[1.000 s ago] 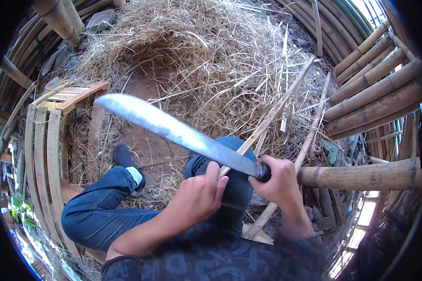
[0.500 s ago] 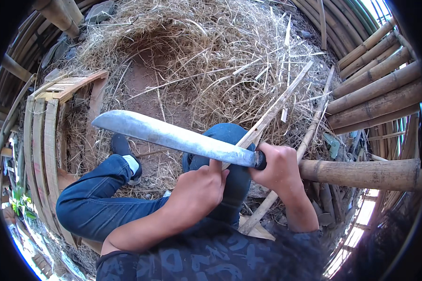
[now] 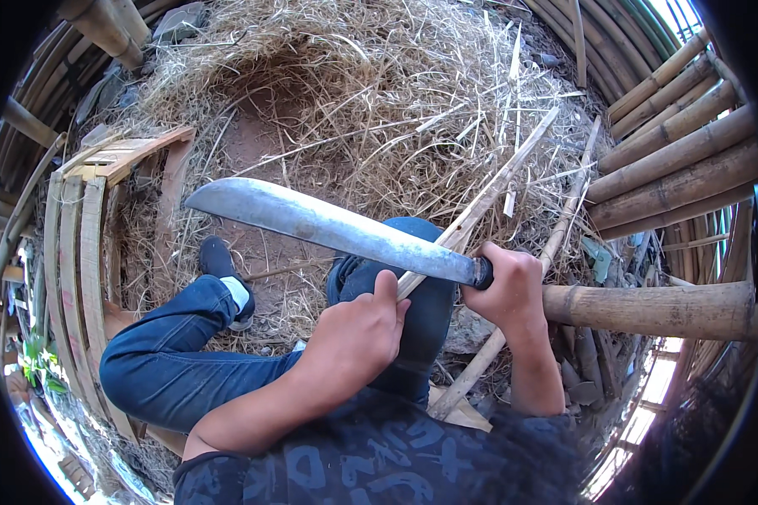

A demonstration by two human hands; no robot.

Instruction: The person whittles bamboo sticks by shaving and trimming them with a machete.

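Note:
A machete (image 3: 328, 229) with a long, broad metal blade lies across in front of me, its tip toward the left. My right hand (image 3: 511, 286) is wrapped round its dark handle. My left hand (image 3: 358, 332) grips the near end of a split wooden stick (image 3: 504, 174), the thumb laid along it. From there the stick slants up and away to the right, over my bent knee (image 3: 413, 229). The blade crosses on top of the stick a little beyond my left thumb. The stick's lowest end is hidden in my left fist.
Dry straw (image 3: 379, 109) and thin slivers cover the ground ahead. At the left stands a slatted wooden crate (image 3: 80, 252). A thick bamboo pole (image 3: 648, 310) juts in at the right, below stacked bamboo poles (image 3: 674, 181). A thinner pole (image 3: 556, 244) slants beside my right arm.
The machete and my right hand have moved right and slightly up, sliding the blade along the stick away from my left hand. My left hand and the stick have hardly moved.

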